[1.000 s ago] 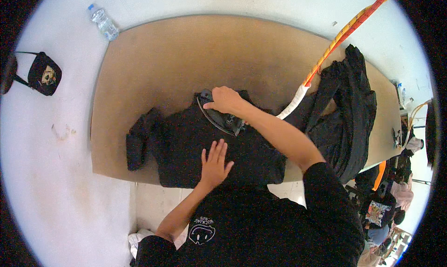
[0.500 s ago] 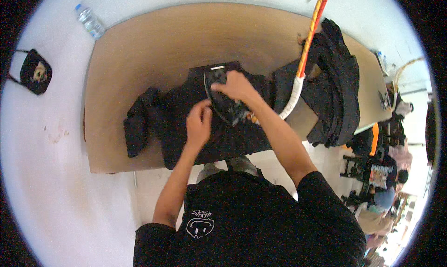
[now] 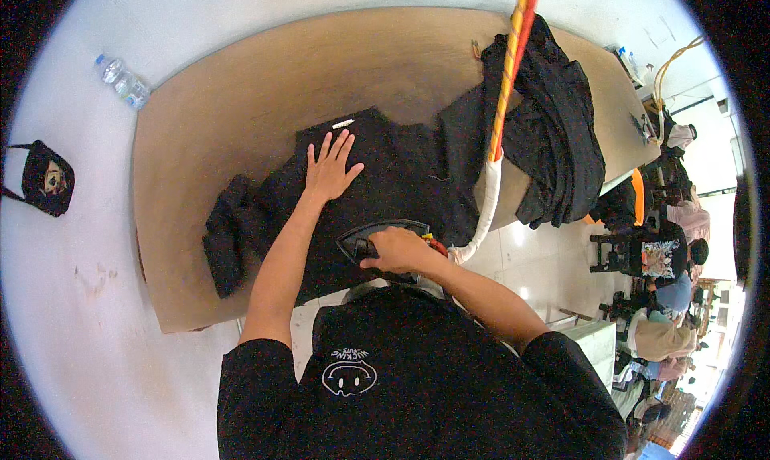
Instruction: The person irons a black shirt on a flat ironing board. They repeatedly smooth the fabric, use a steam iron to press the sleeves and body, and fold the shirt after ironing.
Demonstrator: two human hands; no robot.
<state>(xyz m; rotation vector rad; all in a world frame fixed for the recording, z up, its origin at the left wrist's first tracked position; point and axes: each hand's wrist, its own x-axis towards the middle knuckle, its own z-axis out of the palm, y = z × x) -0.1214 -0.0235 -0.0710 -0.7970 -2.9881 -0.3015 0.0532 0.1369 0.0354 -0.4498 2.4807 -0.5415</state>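
Observation:
A black garment (image 3: 393, 167) lies spread over the brown table (image 3: 208, 123), with a small white label (image 3: 342, 124) near its far edge. My left hand (image 3: 329, 171) rests on the cloth just below that label, fingers spread and nothing in them. Close to the table's near edge, my right hand (image 3: 395, 250) is wrapped around the handle of a black iron (image 3: 361, 237). The iron sits on the garment, its pointed end toward the left. A white-wrapped hose (image 3: 489, 203) runs from its back end up into a red and yellow cord (image 3: 507, 91).
Several black garments (image 3: 561, 139) are heaped at the table's right side. A clear water bottle (image 3: 124, 83) stands off the far left corner, and a black bag (image 3: 48, 179) is at the left wall. Beyond the right end, people (image 3: 666, 332) sit near a black stool (image 3: 611, 253).
My right hand has brought the iron from the garment's far part toward me and turned it. My left hand has moved away from the iron, up near the label, and flattened out.

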